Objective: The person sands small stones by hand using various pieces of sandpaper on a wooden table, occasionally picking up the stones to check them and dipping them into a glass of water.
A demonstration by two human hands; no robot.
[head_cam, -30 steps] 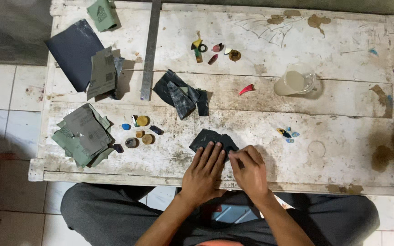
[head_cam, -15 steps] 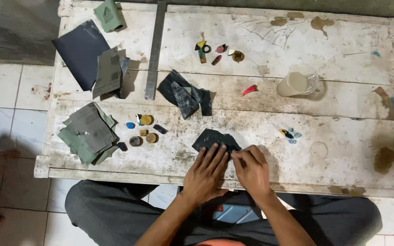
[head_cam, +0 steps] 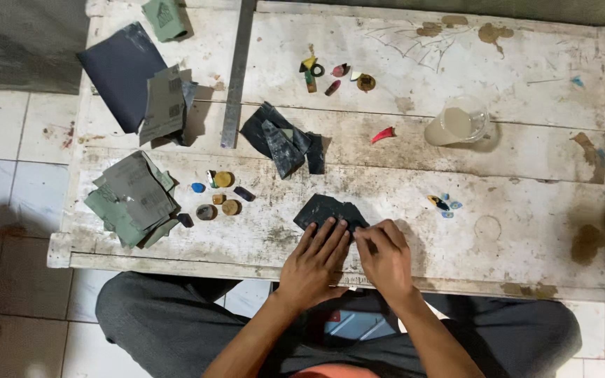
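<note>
A dark sheet of sandpaper [head_cam: 323, 208] lies flat near the front edge of a worn white wooden table [head_cam: 526, 175]. My left hand [head_cam: 314, 261] presses on its near edge with the fingers spread flat. My right hand [head_cam: 384, 259] sits just right of it, fingers curled and pinched against the sheet's right end; whatever lies under the fingertips is hidden. Both hands touch each other at the thumbs.
More dark sandpaper scraps [head_cam: 281, 140], grey-green sheets [head_cam: 134, 199] and a dark blue sheet [head_cam: 120, 70] lie to the left. A metal ruler [head_cam: 236, 77], small coloured stones [head_cam: 217, 196], more pieces [head_cam: 334, 73], a red shard [head_cam: 383, 134] and a cup of cloudy water [head_cam: 456, 124] stand farther back.
The hands stay on the dark sheet with barely any shift; the camera view has drifted slightly.
</note>
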